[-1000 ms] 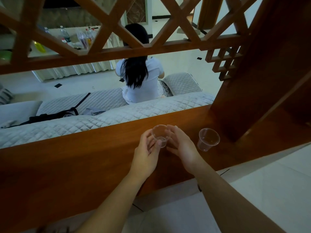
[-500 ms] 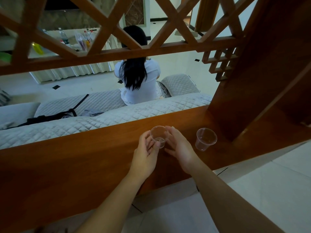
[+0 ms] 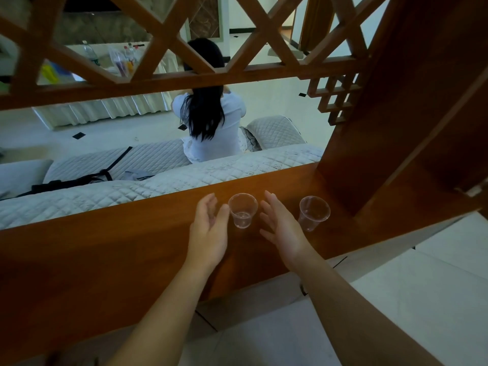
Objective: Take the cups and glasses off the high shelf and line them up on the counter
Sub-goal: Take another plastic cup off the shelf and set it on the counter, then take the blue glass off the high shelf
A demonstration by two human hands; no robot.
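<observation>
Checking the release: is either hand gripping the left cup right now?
No. Both the left hand and right hand are open beside the left cup, not touching it.

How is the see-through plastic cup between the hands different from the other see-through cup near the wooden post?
The clear plastic cup between the hands stands with the open left hand and right hand on either side; the clear plastic cup near the post stands alone. The first looks colourless, the second faintly pinkish. Both stand upright and look empty, on the wooden counter.
</observation>
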